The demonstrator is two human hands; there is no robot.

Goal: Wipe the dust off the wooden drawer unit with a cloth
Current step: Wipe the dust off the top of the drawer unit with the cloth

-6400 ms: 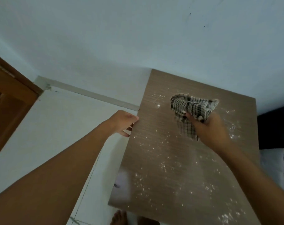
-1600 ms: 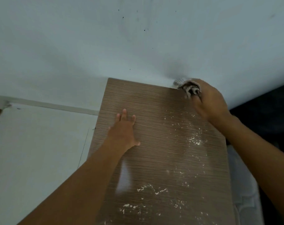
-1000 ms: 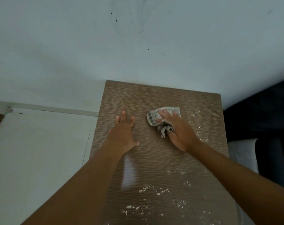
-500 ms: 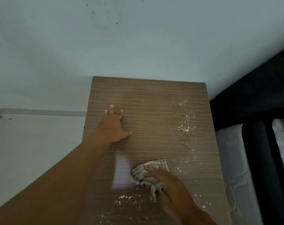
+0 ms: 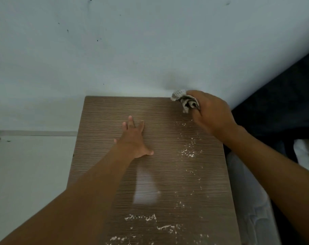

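1. While the left hand (image 5: 134, 138) lies flat with fingers spread on the unit's (image 5: 104, 121) top, left of the middle, it holds nothing.
2. Right hand (image 5: 212, 114) grips a bunched cloth (image 5: 184, 100) at the far right corner, by the wall (image 5: 150, 50).
3. White dust (image 5: 188, 152) (crumbs and streaks) speckles the right side and near edge.
4. A mattress (image 5: 247, 191) sits just right of the unit.

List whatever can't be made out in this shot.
Head view only:
1. Front and drawers of the drawer unit: out of sight below its top.
2. Most of the cloth: bunched inside the right hand.
3. The nearest dust: cut off by the bottom edge.
4. Surface under the left hand.
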